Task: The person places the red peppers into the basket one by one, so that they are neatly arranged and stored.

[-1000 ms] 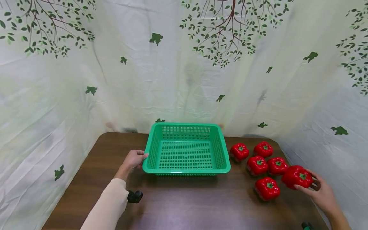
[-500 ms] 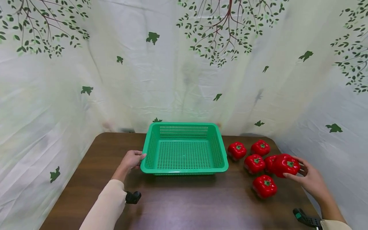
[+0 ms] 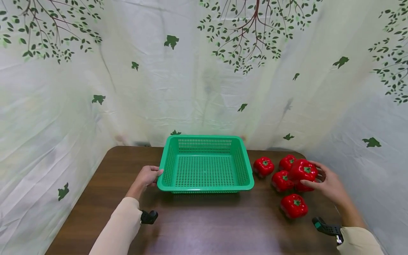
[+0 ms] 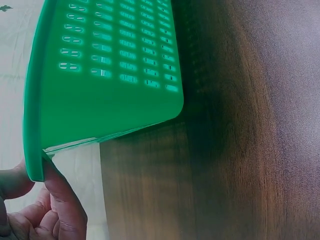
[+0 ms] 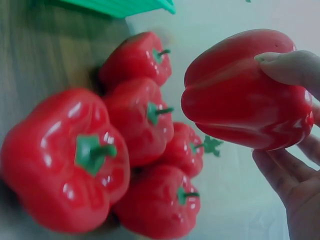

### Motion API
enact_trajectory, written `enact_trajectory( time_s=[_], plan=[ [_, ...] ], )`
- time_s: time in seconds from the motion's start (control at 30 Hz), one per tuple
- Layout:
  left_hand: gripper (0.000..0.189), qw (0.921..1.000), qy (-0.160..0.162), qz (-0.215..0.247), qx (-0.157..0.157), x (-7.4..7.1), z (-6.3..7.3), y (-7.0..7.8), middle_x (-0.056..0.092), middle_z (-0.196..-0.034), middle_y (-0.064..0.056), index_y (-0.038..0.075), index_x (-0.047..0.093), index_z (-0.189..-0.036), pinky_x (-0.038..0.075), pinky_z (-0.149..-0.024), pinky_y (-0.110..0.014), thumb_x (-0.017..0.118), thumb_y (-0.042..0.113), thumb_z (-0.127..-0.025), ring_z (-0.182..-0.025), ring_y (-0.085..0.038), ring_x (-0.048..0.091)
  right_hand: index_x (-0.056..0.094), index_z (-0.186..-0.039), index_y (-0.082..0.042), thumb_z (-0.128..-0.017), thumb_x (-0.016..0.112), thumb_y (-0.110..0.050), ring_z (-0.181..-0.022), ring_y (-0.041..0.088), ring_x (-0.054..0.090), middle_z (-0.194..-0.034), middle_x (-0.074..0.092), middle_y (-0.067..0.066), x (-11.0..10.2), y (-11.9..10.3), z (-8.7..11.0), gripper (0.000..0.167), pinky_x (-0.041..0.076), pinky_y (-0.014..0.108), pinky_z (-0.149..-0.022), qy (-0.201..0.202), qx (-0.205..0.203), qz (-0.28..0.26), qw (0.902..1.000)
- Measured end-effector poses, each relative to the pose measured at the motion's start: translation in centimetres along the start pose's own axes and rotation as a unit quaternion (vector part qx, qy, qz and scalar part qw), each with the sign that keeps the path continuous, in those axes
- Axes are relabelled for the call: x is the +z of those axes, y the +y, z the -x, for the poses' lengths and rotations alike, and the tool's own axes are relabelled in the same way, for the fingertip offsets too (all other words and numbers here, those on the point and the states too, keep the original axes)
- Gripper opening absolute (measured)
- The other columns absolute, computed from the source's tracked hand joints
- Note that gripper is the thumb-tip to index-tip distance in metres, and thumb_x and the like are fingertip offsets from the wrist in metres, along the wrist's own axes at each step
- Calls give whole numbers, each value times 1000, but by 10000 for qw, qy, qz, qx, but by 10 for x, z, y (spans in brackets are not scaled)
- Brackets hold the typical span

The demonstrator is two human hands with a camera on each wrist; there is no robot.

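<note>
One green basket (image 3: pixel 205 166), six peppers (image 3: pixel 294 206) outside

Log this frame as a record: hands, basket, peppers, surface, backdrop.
left hand: pinches left rim of green plastic basket
right hand: grips one red bell pepper, raised apart from the others
basket type: rectangular, perforated
other peppers: five red bell peppers on table, right of basket
peppers total: six
surface: dark brown wood-grain table
backdrop: pale cloth with leaf and branch print
</note>
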State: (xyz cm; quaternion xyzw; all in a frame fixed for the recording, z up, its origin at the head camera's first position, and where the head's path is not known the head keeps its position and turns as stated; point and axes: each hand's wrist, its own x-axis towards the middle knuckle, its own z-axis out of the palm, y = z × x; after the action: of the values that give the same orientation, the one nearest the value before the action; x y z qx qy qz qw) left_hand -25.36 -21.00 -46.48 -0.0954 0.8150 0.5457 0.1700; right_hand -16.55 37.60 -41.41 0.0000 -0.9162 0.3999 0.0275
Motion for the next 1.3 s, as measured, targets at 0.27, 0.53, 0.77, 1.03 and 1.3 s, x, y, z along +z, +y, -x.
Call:
enact_trajectory(
  time_s=[0.27,0.53,0.77,1.03,1.3],
  plan=[
    [43,9999,-8,155,-59,-2,2,-2,62,-100,-17,-14,48,-127,55,-71,-35,52,20,-100,-77,-19,63,33,-145,-2,-84,76,-31,-117,49,46,-135,44,30,13,-18,-24,81,51,54,-82,-173,-163,281,9993],
    [43,9998,64,198,-48,-4,3,-3,61,-105,-19,-13,48,-128,54,-69,-32,51,19,-101,-78,-19,63,35,-145,-2,-84,76,-24,-116,49,49,-136,44,29,25,-35,-50,77,50,55,-86,-370,-424,130,9983],
    [42,9999,72,118,-44,-4,1,-4,60,-108,-21,-13,48,-129,55,-71,-34,50,20,-101,-80,-20,63,33,-146,-1,-83,76,-23,-118,49,47,-136,44,28,36,-53,-65,79,51,54,-85,-580,-506,103,9970],
    [43,9999,18,139,-92,-3,2,0,61,-103,-19,-13,48,-129,54,-67,-32,51,19,-101,-77,-20,62,33,-147,-3,-83,76,-22,-120,47,46,-138,43,26,54,-70,-84,79,50,54,-87,-821,-577,-44,9949],
    [41,9998,28,119,-140,-2,0,0,61,-105,-20,-12,49,-128,54,-69,-32,51,19,-101,-79,-22,62,35,-145,-4,-82,77,-17,-120,46,46,-139,43,24,71,-86,-104,77,51,52,-87,-1041,-803,-308,9908]
  ],
)
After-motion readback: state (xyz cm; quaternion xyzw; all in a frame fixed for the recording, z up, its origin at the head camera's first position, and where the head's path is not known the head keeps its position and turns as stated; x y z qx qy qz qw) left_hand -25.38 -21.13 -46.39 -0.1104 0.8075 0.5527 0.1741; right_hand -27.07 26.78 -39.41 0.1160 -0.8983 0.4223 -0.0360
